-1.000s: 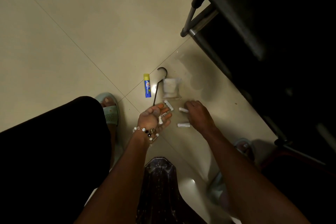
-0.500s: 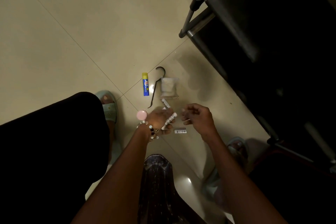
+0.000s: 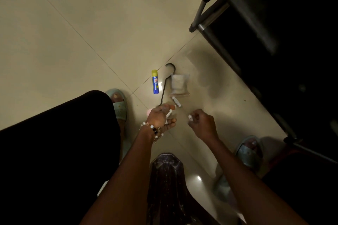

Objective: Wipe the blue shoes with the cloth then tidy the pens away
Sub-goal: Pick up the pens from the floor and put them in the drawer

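My left hand [image 3: 160, 118], with a bead bracelet on the wrist, is turned palm up low over the floor and holds white pens [image 3: 169, 114] in its curled fingers. Just to its right, my right hand [image 3: 202, 125] pinches a small white pen [image 3: 190, 116] at its fingertips. Another white pen [image 3: 176, 102] lies on the tiles just beyond my left hand. I wear a pale blue shoe on my left foot [image 3: 118, 105] and another on my right foot [image 3: 249, 153]. A folded white cloth [image 3: 179, 85] lies on the floor past the pens.
A blue and yellow glue stick [image 3: 155, 84] and a black hook [image 3: 166, 81] lie beside the cloth. A dark stool [image 3: 167, 179] stands between my arms. Dark metal-framed furniture [image 3: 274, 23] fills the right side.
My right hand took a white pen off the floor and lifted it; the pen that lay beside it is no longer on the tiles. My left hand stayed cupped around its pens.
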Demonstrator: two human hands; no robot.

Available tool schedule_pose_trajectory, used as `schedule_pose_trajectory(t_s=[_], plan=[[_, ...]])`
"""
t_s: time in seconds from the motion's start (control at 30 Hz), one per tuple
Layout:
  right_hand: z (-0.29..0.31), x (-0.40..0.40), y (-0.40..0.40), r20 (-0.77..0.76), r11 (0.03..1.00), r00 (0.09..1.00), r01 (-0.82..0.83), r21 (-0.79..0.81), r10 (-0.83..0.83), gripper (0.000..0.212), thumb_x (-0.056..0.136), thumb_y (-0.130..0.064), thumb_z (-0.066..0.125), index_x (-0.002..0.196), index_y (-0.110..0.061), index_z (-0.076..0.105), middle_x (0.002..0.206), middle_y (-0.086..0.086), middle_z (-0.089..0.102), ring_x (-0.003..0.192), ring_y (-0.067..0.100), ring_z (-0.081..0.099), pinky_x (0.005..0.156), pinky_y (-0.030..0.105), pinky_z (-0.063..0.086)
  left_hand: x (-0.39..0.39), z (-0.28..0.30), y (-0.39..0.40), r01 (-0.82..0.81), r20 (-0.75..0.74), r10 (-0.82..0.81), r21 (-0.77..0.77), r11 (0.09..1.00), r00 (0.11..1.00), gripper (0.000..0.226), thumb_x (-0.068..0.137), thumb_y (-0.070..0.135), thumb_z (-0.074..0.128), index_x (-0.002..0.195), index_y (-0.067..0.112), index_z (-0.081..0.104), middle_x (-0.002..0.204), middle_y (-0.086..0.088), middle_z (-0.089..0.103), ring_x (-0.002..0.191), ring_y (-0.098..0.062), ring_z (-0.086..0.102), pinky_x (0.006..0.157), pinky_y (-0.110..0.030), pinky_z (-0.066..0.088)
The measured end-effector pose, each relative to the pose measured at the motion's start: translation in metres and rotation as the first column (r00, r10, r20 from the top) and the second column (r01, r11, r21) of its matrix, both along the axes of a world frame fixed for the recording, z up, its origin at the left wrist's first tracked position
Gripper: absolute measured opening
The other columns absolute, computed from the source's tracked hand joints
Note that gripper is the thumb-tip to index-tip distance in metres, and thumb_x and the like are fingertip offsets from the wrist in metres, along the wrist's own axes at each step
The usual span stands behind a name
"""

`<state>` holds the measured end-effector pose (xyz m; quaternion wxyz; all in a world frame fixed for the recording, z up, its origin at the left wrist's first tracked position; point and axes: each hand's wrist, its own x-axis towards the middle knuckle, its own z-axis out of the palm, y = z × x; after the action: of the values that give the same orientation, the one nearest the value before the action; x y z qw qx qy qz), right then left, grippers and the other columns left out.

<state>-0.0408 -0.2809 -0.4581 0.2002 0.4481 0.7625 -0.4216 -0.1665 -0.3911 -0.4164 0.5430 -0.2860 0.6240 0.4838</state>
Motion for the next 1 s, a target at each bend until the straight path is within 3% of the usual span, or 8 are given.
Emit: schedule_pose_trajectory(t_s=[0.07, 0.1, 0.23, 0.3, 0.47, 0.57, 0.7, 1.0], plan=[[0.021, -0.02, 0.001, -0.065, 0.872, 0.899, 0.399, -0.282, -0.432, 0.024, 0.077, -0.008, 0.073, 0.094, -0.019, 0.061, 0.087, 0.008, 0.067, 0.072, 0.024, 0.064, 0.069, 0.038, 0.057, 0.001, -0.002, 0.004, -0.04, -0.015, 0.039, -0.056, 0.998, 0.999, 0.026, 0.102, 0.021, 0.038, 0.098, 0.01, 0.062, 0.082, -0.008, 0.058, 0.055, -0.016, 0.055, 0.055, -0.027, 0.049], [0.031, -0.028, 0.001, -0.097, 0.822, 0.857, 0.444, -0.357, -0.506, 0.025, 0.077, -0.006, 0.074, 0.094, -0.02, 0.062, 0.083, 0.008, 0.067, 0.071, 0.024, 0.065, 0.068, 0.039, 0.058, 0.002, -0.001, 0.005, -0.041, -0.023, 0.04, -0.059, 0.997, 0.999, 0.027, 0.102, 0.02, 0.037, 0.105, 0.008, 0.06, 0.08, -0.007, 0.058, 0.055, -0.016, 0.055, 0.055, -0.027, 0.049], [0.074, -0.053, -0.015, -0.245, 0.95, 0.945, 0.145, -0.276, -0.215, 0.03, 0.078, -0.013, 0.075, 0.105, -0.021, 0.066, 0.073, -0.005, 0.063, 0.064, 0.006, 0.061, 0.064, 0.016, 0.052, -0.001, 0.003, 0.008, -0.122, 0.021, 0.123, -0.045, 0.992, 0.992, 0.031, 0.098, 0.016, 0.042, 0.114, -0.001, 0.062, 0.096, -0.019, 0.067, 0.076, -0.028, 0.064, 0.055, -0.03, 0.055], [0.082, -0.059, -0.025, -0.305, 0.986, 0.95, 0.019, -0.167, -0.07, 0.031, 0.082, -0.017, 0.071, 0.113, -0.018, 0.067, 0.081, -0.004, 0.067, 0.07, 0.005, 0.063, 0.067, 0.013, 0.05, -0.004, 0.001, 0.007, -0.194, 0.025, 0.196, -0.067, 0.979, 0.98, 0.038, 0.096, 0.036, 0.051, 0.102, 0.002, 0.066, 0.092, -0.018, 0.069, 0.078, -0.03, 0.066, 0.056, -0.03, 0.054], [0.046, -0.069, -0.015, -0.21, 0.964, 0.945, 0.263, 0.03, -0.252, 0.014, 0.088, -0.014, 0.065, 0.1, -0.01, 0.071, 0.09, 0.006, 0.072, 0.084, 0.02, 0.066, 0.065, 0.015, 0.042, -0.014, -0.002, 0.0, -0.354, 0.085, 0.353, 0.001, 0.935, 0.932, 0.057, 0.087, 0.061, 0.051, 0.05, 0.018, 0.046, 0.048, 0.001, 0.043, 0.04, -0.016, 0.046, 0.05, -0.025, 0.045], [0.012, -0.075, -0.013, -0.054, 0.992, 0.997, -0.052, 0.115, 0.058, 0.018, 0.088, -0.017, 0.062, 0.104, -0.009, 0.067, 0.101, 0.011, 0.069, 0.097, 0.029, 0.061, 0.075, 0.028, 0.042, -0.019, -0.006, -0.009, -0.358, 0.098, 0.356, 0.01, 0.934, 0.929, 0.057, 0.088, 0.065, 0.043, 0.055, 0.019, 0.047, 0.049, 0.003, 0.042, 0.039, -0.012, 0.043, 0.053, -0.027, 0.05], [-0.008, -0.079, -0.017, 0.089, 0.886, 0.92, -0.391, 0.25, 0.381, 0.025, 0.095, -0.015, 0.051, 0.118, -0.006, 0.056, 0.118, 0.013, 0.059, 0.109, 0.031, 0.057, 0.085, 0.035, 0.046, -0.023, -0.01, -0.018, -0.343, 0.129, 0.336, 0.037, 0.939, 0.933, 0.066, 0.083, 0.076, 0.03, 0.057, 0.019, 0.051, 0.052, 0.005, 0.046, 0.043, -0.009, 0.047, 0.056, -0.028, 0.054], [-0.012, -0.064, -0.003, 0.018, 0.986, 0.995, -0.098, 0.136, 0.097, 0.019, 0.088, -0.023, 0.06, 0.089, -0.004, 0.063, 0.093, 0.014, 0.067, 0.092, 0.033, 0.06, 0.071, 0.033, 0.043, -0.012, -0.015, -0.025, -0.384, 0.03, 0.389, -0.104, 0.917, 0.921, 0.06, 0.091, 0.068, 0.03, 0.063, 0.017, 0.047, 0.061, -0.002, 0.046, 0.043, -0.014, 0.047, 0.058, -0.029, 0.053]])
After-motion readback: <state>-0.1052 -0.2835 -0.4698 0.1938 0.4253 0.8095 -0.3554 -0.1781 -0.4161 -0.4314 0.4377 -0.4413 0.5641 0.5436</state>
